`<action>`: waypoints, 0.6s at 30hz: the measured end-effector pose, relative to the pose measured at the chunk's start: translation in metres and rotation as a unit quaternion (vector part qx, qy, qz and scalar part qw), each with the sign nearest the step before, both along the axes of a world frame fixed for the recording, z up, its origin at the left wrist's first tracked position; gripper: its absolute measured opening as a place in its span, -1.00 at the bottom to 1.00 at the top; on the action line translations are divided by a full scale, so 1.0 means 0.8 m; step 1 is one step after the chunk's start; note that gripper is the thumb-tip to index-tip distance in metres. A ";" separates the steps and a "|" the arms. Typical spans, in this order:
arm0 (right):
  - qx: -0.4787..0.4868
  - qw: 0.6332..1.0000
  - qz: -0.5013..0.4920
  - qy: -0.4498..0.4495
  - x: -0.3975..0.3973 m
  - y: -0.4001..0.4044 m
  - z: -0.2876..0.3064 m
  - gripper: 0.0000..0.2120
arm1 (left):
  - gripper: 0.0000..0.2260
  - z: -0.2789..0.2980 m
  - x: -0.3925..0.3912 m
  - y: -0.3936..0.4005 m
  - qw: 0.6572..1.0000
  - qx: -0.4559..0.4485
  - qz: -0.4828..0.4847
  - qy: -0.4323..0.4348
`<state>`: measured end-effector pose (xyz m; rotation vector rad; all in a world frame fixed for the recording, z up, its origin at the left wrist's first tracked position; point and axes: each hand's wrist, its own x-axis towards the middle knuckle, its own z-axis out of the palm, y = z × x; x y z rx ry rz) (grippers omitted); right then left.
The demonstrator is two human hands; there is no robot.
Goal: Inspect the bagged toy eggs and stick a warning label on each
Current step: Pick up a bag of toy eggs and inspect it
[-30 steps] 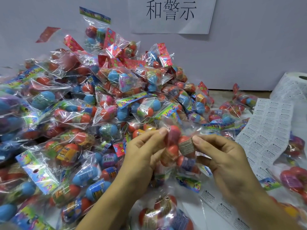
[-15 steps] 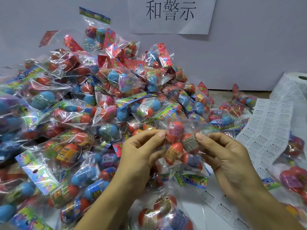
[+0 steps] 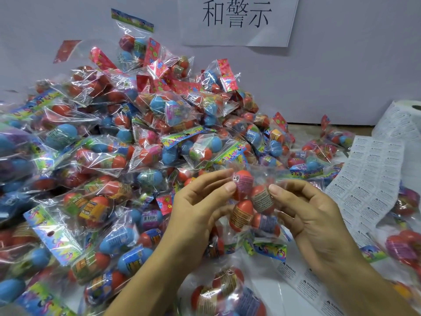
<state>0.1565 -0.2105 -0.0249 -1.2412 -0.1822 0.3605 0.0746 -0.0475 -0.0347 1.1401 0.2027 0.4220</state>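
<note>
Both hands hold one bag of toy eggs (image 3: pixel 251 206) up between them, above the white table (image 3: pixel 293 297), I think to turn it for inspection: the left hand (image 3: pixel 200 208) and the right hand (image 3: pixel 312 215) pinch its clear plastic with curled fingers. Inside are four red eggs with printed wraps; its colourful header card hangs downward. The warning label sheet (image 3: pixel 369 179) lies near on the right, the big pile of bags (image 3: pixel 109 156) on the left
</note>
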 end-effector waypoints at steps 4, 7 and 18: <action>-0.013 1.000 0.024 -0.014 -0.001 0.000 0.000 -0.73 | -0.89 0.002 0.000 -0.004 0.999 0.013 0.042 -0.017; -0.006 1.000 0.026 -0.005 -0.001 -0.001 0.001 -0.77 | -0.90 0.001 0.000 -0.006 0.997 0.022 0.073 -0.028; -0.024 0.994 -0.041 -0.095 -0.010 0.002 -0.001 -0.76 | -0.86 0.003 -0.003 -0.008 0.989 0.051 0.136 -0.023</action>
